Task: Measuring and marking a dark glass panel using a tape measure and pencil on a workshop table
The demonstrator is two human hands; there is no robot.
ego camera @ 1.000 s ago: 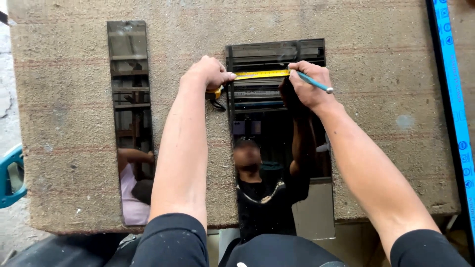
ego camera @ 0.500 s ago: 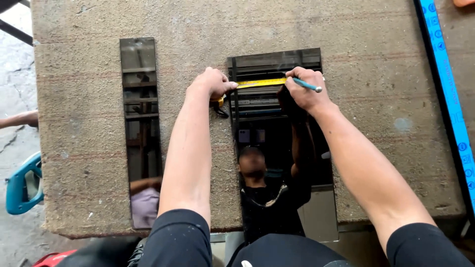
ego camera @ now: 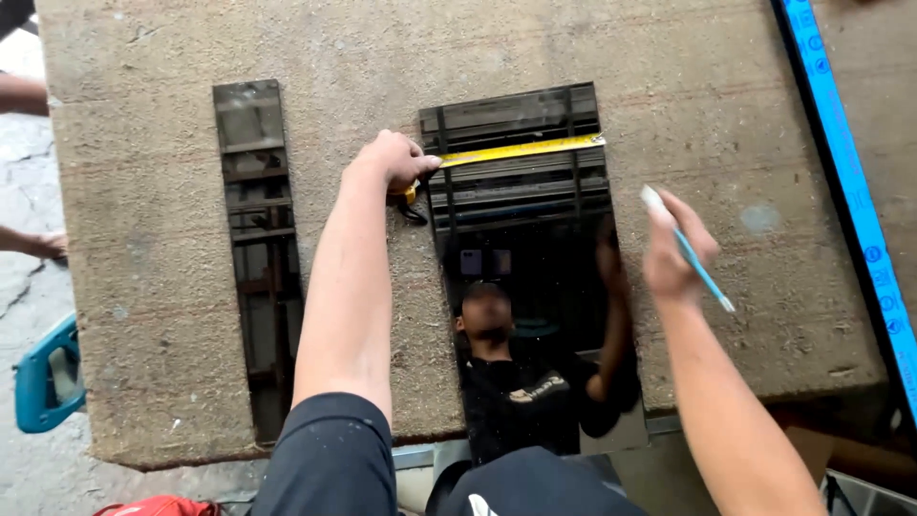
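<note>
Tape measure (ego camera: pixel 521 151): a yellow blade stretched flat across the upper part of the wide mirror panel, its long axis running nearly straight across the panel, rising slightly toward the far end, where it reaches the panel's right edge.
Wide mirror panel (ego camera: pixel 535 277): a dark, tall rectangle lying flat on the counter, long axis pointing away from the person; its near end runs past the counter's front edge.
Left hand (ego camera: pixel 394 162): just off the panel's left edge, fingers clamped together on the tape's case end, pinning it at that edge; a dark loop hangs beneath.
Right hand (ego camera: pixel 673 250): off the panel's right edge and apart from it, lifted, fingers closed on a blue pencil (ego camera: pixel 705 275) whose tip points away from the panel. The tape's free end lies up and to the left of this hand, which is the nearer of the two to it.
Narrow mirror strip (ego camera: pixel 256 258): well left of the panel, parallel to it.
Counter (ego camera: pixel 745 124): rough brown board; bare surface right of the panel before a blue straightedge (ego camera: pixel 841 162).
Teal tool (ego camera: pixel 48 377): beyond the counter's left edge, low down.
</note>
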